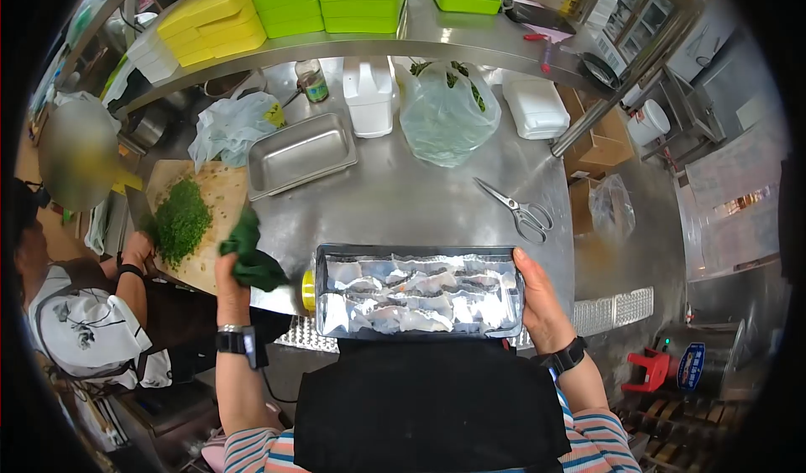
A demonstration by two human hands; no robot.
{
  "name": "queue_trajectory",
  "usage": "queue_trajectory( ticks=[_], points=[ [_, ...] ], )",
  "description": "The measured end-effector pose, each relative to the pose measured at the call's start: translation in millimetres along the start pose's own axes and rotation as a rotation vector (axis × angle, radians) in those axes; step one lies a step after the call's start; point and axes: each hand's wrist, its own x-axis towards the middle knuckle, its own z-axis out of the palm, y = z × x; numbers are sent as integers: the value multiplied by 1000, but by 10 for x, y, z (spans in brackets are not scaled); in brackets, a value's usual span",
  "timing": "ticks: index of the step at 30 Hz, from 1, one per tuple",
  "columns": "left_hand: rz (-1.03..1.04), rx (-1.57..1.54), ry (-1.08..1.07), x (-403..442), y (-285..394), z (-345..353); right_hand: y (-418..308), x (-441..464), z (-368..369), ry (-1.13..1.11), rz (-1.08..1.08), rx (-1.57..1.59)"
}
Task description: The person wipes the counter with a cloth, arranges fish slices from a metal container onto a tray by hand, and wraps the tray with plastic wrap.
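My left hand (228, 284) is closed around a dark green cloth (252, 255), beside the edge of a cutting board (225, 196). My right hand (540, 292) grips the right end of a black tray (420, 334) in front of my body. Pale, grey-edged slices, perhaps fish, lie in rows under shiny clear film (420, 292) in it. A yellow round object (308, 290) touches or nearly touches the tray's left end. Grey-handled scissors (522, 211) lie open on the steel table beyond the tray.
A co-worker's hand (138, 250) is at chopped greens (183, 219) on the board. Behind stand a steel pan (302, 156), white jug (367, 99), bag of greens (449, 116) and white container (537, 106). A shelf (453, 41) above holds green boxes (361, 1).
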Motion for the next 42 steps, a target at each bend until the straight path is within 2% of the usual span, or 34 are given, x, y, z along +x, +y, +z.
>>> queue_trajectory(
  ticks=[2,3,5,7,8,9,10,11,12,13,16,17,19,23,25,26,30,32,36,38,42],
  points=[
    [-74,-193,29,-146,333,361,0,19,-6,-6,17,-1],
    [-76,-192,33,-172,454,462,12,34,-10,2,13,8],
    [-98,-183,-177,-201,683,677,18,53,-11,10,8,15],
    [118,141,-212,-478,997,1484,18,57,-13,1,-1,22],
    [139,291,-253,-522,1043,1672,17,55,-15,2,2,18],
    [259,439,-395,-533,1035,1835,14,55,-17,0,9,18],
    [279,417,-649,-545,1026,1946,8,60,-13,-2,16,17],
    [284,551,-798,-623,1074,2186,-3,58,11,-5,18,14],
    [480,659,-984,-627,1064,2393,-19,44,45,-1,8,6],
    [540,736,-1204,-608,1021,2587,-27,37,67,4,-3,-1],
    [763,838,-1444,-721,794,2821,-22,37,52,15,-15,-29],
    [763,838,-1441,-724,716,2822,-26,29,67,14,-14,-31],
    [894,1011,-1599,-718,617,2822,-47,6,105,-9,-12,-29],
    [941,1209,-1599,-597,776,2660,-8,18,39,4,-11,-4],
    [970,1513,-1565,-606,975,2600,-5,25,29,12,-12,-10],
    [970,1512,-1566,-596,1060,2554,-2,31,19,13,-12,-10],
    [1028,2066,-1082,-337,1281,2185,-7,32,-15,8,-18,-4],
    [986,2125,-975,-101,1311,1924,-22,31,-9,-16,-13,-7],
    [900,2126,-890,149,1241,1579,-25,32,9,5,-20,-15],
    [891,1947,-721,176,1169,1500,-9,27,-10,18,-18,-15],
    [872,1891,-757,255,929,1224,-7,34,-23,32,-12,-27]
  ],
)
